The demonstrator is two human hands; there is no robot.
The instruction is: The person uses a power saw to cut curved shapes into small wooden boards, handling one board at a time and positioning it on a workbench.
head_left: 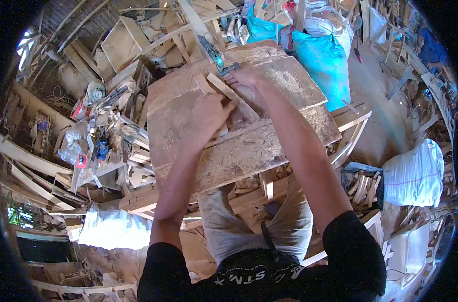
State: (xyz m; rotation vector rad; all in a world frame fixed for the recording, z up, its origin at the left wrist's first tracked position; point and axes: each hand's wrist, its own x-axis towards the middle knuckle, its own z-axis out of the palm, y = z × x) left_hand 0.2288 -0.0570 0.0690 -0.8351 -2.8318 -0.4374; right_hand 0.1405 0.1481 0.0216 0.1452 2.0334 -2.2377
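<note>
Wooden strips (228,93) lie crossed on the sawdust-covered table (269,146), the left hand (208,115) curled over one strip and hiding its middle, the right hand (246,78) pressing fingertips on another beside a half-hidden teal tool (220,60).

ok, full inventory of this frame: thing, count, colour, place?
workbench top: one, brown wooden boards dusted with sawdust, centre
wooden strip: one, pale, on the bench under both hands
hand tool: one, dark with teal part, bench far edge
blue sacks: two, behind the bench, upper right
white sack: one, right floor
plastic bottles: a few, clear, left clutter
wood offcuts: many, pale, piled left and under the bench
left hand: pressing on the strip
right hand: on the strip's far end, beside the tool
</note>
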